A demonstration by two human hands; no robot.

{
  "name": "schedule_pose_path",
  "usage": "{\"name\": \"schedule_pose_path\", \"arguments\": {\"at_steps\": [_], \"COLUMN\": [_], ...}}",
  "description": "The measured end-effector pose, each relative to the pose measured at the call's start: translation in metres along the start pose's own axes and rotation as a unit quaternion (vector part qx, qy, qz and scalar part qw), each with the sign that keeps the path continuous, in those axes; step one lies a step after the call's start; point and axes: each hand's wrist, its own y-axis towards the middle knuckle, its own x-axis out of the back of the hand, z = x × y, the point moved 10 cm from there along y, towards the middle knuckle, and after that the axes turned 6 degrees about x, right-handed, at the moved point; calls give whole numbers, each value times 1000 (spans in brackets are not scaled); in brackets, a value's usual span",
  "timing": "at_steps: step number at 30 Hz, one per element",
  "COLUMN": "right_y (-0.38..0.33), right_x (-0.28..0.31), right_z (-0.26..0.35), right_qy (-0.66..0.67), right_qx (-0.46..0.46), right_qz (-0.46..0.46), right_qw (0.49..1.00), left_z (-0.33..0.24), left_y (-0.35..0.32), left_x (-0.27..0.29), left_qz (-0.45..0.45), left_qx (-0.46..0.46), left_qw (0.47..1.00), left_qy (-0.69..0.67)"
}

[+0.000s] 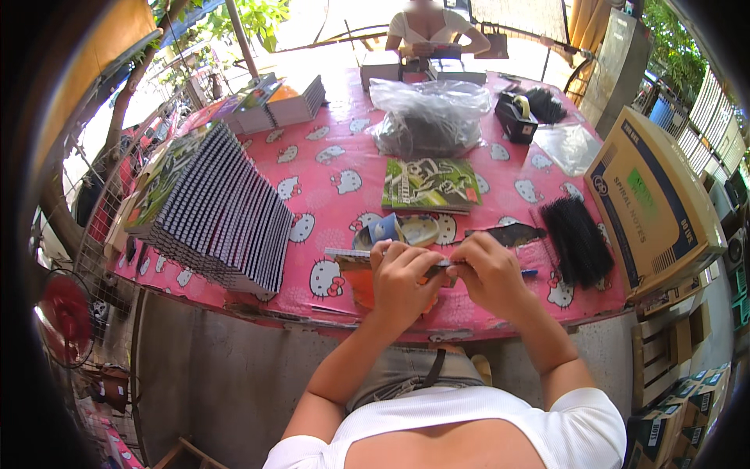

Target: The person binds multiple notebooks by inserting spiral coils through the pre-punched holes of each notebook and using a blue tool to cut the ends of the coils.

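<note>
My left hand (402, 280) is closed on a notebook (359, 283) with an orange part showing, held at the near edge of the table. My right hand (488, 270) pinches at the notebook's right end, its fingertips close to my left fingers. What the right fingers grip is hidden. Just beyond my hands lie a blue and beige rounded object (398, 229) and some green-covered booklets (431, 184). Right of my right hand is a pile of black spiral binding coils (576, 241). A blue pen-like thing (530, 273) sticks out beside that hand.
A tall stack of spiral notebooks (219, 211) stands at left, with more notebooks (293, 100) behind. A plastic bag (430, 117), a tape dispenser (516, 117) and a cardboard box (655, 207) stand on the pink table (332, 215). Across it sits another person (437, 31).
</note>
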Motion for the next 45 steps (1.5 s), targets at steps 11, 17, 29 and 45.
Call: {"name": "schedule_pose_path", "arguments": {"at_steps": [11, 17, 29, 45], "right_y": [4, 6, 19, 12], "right_x": [0, -2, -33, -55], "right_z": [1, 7, -20, -159], "right_qy": [10, -2, 62, 126], "right_qx": [-22, 38, -5, -100], "right_qz": [26, 16, 199, 18], "right_qw": [999, 999, 978, 987], "left_z": [5, 4, 9, 9], "left_y": [2, 1, -5, 3], "left_x": [6, 7, 13, 26], "left_qz": [-1, -3, -2, -57], "left_qx": [43, 36, 36, -15], "left_qw": [998, 999, 999, 998], "left_qy": [-37, -36, -15, 35]}}
